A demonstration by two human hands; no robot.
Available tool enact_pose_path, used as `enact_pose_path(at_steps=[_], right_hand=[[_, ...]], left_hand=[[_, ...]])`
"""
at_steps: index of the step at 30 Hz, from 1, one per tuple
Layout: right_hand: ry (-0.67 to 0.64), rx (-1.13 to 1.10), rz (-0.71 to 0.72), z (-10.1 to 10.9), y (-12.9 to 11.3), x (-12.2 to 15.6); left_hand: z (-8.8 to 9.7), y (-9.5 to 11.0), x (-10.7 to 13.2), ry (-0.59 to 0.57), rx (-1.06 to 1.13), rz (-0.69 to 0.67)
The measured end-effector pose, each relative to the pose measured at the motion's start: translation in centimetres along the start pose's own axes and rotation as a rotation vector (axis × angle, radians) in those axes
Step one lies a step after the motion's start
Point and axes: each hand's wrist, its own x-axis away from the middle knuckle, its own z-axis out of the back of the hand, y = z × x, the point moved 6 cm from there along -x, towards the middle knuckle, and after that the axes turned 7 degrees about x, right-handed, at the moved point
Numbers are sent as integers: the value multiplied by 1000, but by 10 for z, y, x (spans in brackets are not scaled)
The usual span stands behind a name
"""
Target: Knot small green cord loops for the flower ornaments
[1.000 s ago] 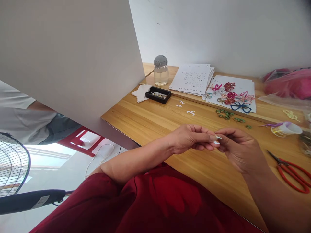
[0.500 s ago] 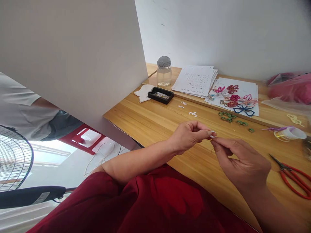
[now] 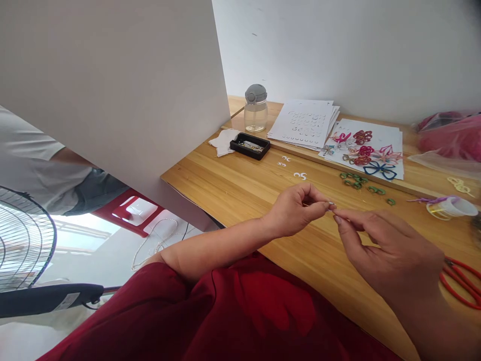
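My left hand (image 3: 298, 209) hovers just over the wooden table (image 3: 240, 188), its fingers pinched on a tiny white piece (image 3: 331, 204). My right hand (image 3: 391, 253) meets it from the right, thumb and forefinger pressed together at the same piece; the other fingers are curled. Further back on the table lie loose white cut-outs (image 3: 299, 176) and small green rings (image 3: 355, 181). Red-handled scissors (image 3: 460, 281) lie to the right of my right hand, partly hidden by it.
At the back stand a grey-capped bottle (image 3: 256, 109), a black tray (image 3: 250, 145), a stack of punched white sheets (image 3: 304, 123) and a sheet with coloured shapes (image 3: 366, 150). A white cup (image 3: 449, 207) and pink bag (image 3: 451, 138) sit right. A white board (image 3: 112, 95), a fan (image 3: 22, 240) and another person (image 3: 33, 165) are left.
My right hand has dropped lower and shifted right, its fingertips staying at the small white piece. My left hand keeps its pinch. The view has drifted slightly.
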Motion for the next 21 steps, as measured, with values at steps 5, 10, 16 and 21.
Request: enact_pose_path(at_steps=[5,10,16,21], right_hand=[[-19,-18,29,-3,-4,-5],[-73,-46,168,0,-3,-17],[-176,-336,-61,-7,26,-32],[-281,-745,-705,-40,48,-15]], left_hand=[[2,11,4,-24,-227,-89],[2,17,9,-124,-431,-59],[-5,10,9,-259,-92,59],[-3,15,12,-187,79,12]])
